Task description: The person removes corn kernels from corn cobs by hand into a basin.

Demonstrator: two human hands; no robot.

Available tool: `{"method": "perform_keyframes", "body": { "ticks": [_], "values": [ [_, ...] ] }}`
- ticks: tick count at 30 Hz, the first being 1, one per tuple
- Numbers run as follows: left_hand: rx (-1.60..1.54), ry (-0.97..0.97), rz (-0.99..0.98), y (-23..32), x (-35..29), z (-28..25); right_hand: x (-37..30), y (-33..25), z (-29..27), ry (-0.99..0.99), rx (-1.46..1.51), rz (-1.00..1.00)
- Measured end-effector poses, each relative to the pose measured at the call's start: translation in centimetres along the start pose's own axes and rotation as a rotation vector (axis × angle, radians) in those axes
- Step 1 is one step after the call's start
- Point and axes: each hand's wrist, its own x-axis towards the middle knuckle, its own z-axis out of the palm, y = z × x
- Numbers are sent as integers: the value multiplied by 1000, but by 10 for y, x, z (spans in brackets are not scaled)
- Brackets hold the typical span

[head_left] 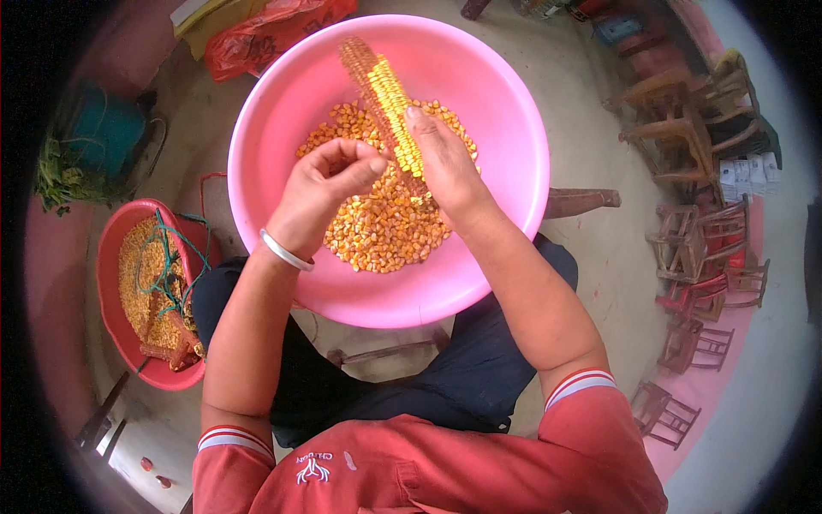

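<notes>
Over the large pink basin [505,120], my right hand [449,167] grips a corn cob [390,101] slantwise, its upper end pointing away from me. Part of the cob is stripped to reddish-brown core, while rows of bright yellow kernels still cover the side toward my right thumb. My left hand [321,188], with a pale bangle at the wrist, is closed, thumb against curled forefinger, at the cob's left side. Whether a kernel sits in that pinch is hidden. Loose corn kernels [385,231] lie heaped on the basin's floor under both hands.
Left of my knee stands a red tub [110,300] with kernels, stripped cobs and green cord. A teal container [107,128] and green leaves are farther left. Red plastic bag [265,38] lies behind the basin. Wooden chairs [676,128] line the right wall.
</notes>
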Motion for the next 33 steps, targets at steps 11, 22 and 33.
{"method": "perform_keyframes", "body": {
  "ticks": [11, 22, 33],
  "values": [
    [-194, -78, -187, 1, 7, -8, -1, 11, 2, -26, -124, 23],
    [-273, -171, -208, -9, 9, -12, -1, 14, 9, -43, -130, 44],
    [-322, -160, -286, -4, 8, -13, 0, 14, 6, -51, -120, 17]
  ]
}}
